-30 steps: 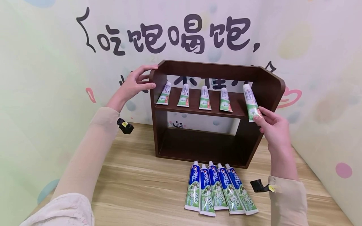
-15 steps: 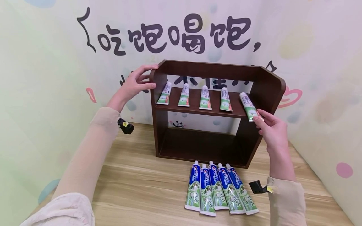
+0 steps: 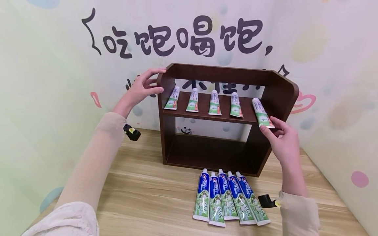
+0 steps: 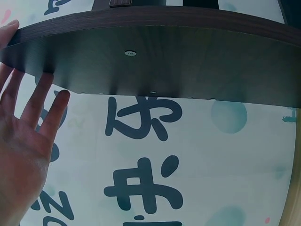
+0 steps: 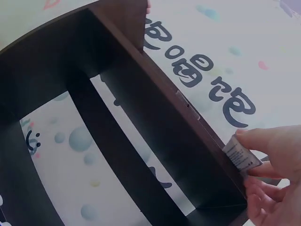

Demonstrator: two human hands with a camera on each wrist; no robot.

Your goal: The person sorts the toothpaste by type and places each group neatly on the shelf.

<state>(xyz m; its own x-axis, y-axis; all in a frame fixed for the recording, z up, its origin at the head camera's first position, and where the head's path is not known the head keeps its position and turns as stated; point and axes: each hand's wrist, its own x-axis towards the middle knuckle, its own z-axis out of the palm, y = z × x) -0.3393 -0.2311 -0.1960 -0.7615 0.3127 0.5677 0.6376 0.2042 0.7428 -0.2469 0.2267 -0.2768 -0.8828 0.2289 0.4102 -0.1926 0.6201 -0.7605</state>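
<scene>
My right hand (image 3: 284, 139) pinches the lower end of a white and green toothpaste tube (image 3: 261, 113), the rightmost on the upper board of a dark brown shelf (image 3: 211, 141). This tube's crimped end (image 5: 243, 155) shows between thumb and fingers in the right wrist view. My left hand (image 3: 141, 86) touches the shelf's left side panel (image 4: 155, 61) with extended, spread fingers. To the left of the pinched tube, several matching toothpaste tubes (image 3: 214, 102) lie in a spaced row, caps toward the back.
Several blue and green toothpaste tubes (image 3: 227, 196) lie side by side on the wooden table (image 3: 141, 193), in front of the shelf. A wall (image 3: 118, 75) with large black lettering stands behind it. Black wrist cameras (image 3: 132, 132) sit on both sleeves.
My right hand has lowered the rightmost tube onto the upper board, and its thumb has slid down to the tube's bottom edge. The left hand stays at the shelf's side.
</scene>
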